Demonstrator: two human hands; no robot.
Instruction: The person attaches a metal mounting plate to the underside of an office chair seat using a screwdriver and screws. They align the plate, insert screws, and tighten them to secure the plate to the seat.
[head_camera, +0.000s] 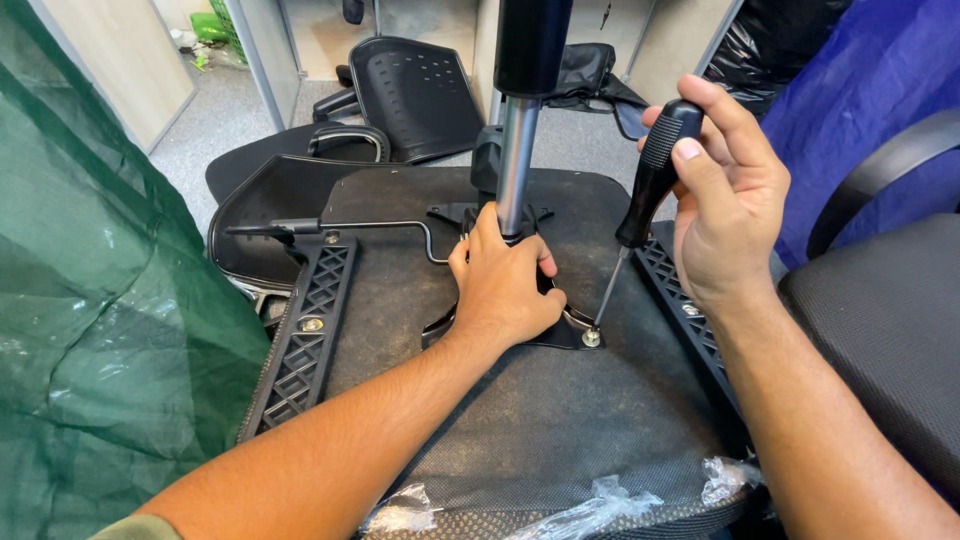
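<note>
Black screwdriver, one; hands, two.

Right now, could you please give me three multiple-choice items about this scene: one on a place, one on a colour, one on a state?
1. Where does the screwdriver tip rest?
A. on a screw at the mounting plate
B. on the lever
C. on the plastic wrap

2. What colour is the screwdriver handle?
A. red
B. black
C. yellow

3. What does the left hand do?
A. hangs free
B. holds a hammer
C. presses at the base of the metal column

Answers: 1 A, the shaft ends on the screw; 2 B, the grip in the right hand is black; 3 C, its fingers wrap the column's foot.
</note>
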